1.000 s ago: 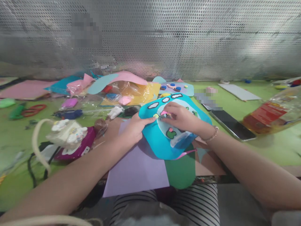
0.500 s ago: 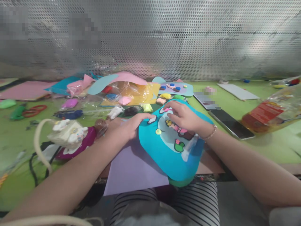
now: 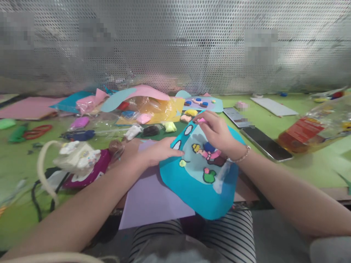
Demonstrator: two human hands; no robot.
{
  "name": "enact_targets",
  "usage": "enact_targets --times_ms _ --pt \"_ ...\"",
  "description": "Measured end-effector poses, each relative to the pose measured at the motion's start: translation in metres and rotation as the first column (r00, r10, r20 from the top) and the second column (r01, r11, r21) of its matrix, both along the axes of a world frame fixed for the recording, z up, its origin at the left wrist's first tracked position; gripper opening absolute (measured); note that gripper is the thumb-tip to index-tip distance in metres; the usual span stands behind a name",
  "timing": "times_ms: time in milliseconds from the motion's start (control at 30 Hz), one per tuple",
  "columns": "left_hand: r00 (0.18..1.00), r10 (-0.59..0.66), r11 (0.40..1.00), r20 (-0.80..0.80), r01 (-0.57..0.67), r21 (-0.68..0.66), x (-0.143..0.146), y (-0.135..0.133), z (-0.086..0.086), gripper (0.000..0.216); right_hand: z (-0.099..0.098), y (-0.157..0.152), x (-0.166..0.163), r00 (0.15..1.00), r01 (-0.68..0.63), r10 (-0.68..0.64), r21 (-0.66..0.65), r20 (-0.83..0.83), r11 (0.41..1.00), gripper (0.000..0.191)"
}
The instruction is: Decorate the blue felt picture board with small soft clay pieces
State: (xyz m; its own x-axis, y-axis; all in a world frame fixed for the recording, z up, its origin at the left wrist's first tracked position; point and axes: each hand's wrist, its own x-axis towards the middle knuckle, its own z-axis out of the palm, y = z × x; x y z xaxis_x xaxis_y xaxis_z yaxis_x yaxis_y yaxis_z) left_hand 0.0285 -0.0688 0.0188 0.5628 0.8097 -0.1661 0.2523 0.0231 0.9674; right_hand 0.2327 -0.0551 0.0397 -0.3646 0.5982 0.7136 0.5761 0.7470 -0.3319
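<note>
A blue craft sheet point(image 3: 189, 188) lies tilted in front of me, its lower end hanging over the table edge. On its pale round middle are a figure point(image 3: 210, 155) in pink with a yellow top, a green shape point(image 3: 209, 176) with a pink flower, and white ovals outlined in black. My left hand point(image 3: 159, 151) grips the sheet's left edge, thumb on top and fingers hidden beneath. Over the sheet's upper edge, my right hand point(image 3: 216, 131) has its fingers bent together round a small pink piece point(image 3: 202, 120), mostly hidden.
A lilac sheet point(image 3: 153, 201) lies under the blue one. Several clay lumps, including a yellow one point(image 3: 191, 112), sit behind it. To the right are a phone point(image 3: 267, 143) and a plastic bottle point(image 3: 301, 131); to the left, a glue gun point(image 3: 19, 134) and a purple-based object point(image 3: 87, 170).
My right hand has lifted slightly off the upper white oval, and the pink at that oval now shows at its fingertips. My left hand has slid a little down the sheet's edge.
</note>
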Motion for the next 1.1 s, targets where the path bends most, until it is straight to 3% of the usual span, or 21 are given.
enact_targets --times_ms 67,167,300,467,600,800,1100 --pt "0.999 0.033 0.997 -0.022 -0.032 0.074 -0.001 0.001 -0.001 0.034 0.001 0.001 0.001 0.998 0.039 -0.036 0.058 -0.052 0.998 0.020" --pt "0.987 0.137 0.986 0.086 -0.144 0.088 -0.001 0.006 -0.006 0.038 0.002 0.001 0.001 0.998 0.050 -0.047 0.086 -0.031 0.995 0.017" --pt "0.906 0.334 0.938 0.259 -0.347 0.003 0.000 0.012 -0.014 0.045 -0.002 0.003 0.000 0.994 -0.053 0.046 0.078 0.096 0.996 0.014" --pt "0.791 0.483 0.874 0.377 -0.461 -0.151 0.005 0.013 -0.017 0.051 -0.016 0.010 -0.001 0.951 -0.155 0.147 0.008 0.273 0.988 0.016" --pt "0.749 0.501 0.864 0.433 -0.456 -0.212 0.008 0.012 -0.018 0.050 -0.025 0.013 -0.003 0.930 -0.148 0.149 -0.029 0.337 0.989 0.021" --pt "0.725 0.505 0.857 0.469 -0.484 -0.175 0.011 0.010 -0.020 0.046 -0.029 0.012 -0.006 0.924 -0.179 0.204 -0.105 0.324 0.978 0.021" --pt "0.725 0.557 0.823 0.404 -0.548 -0.151 0.013 0.009 -0.019 0.039 -0.033 0.014 -0.009 0.910 -0.203 0.241 -0.146 0.337 0.968 0.013"
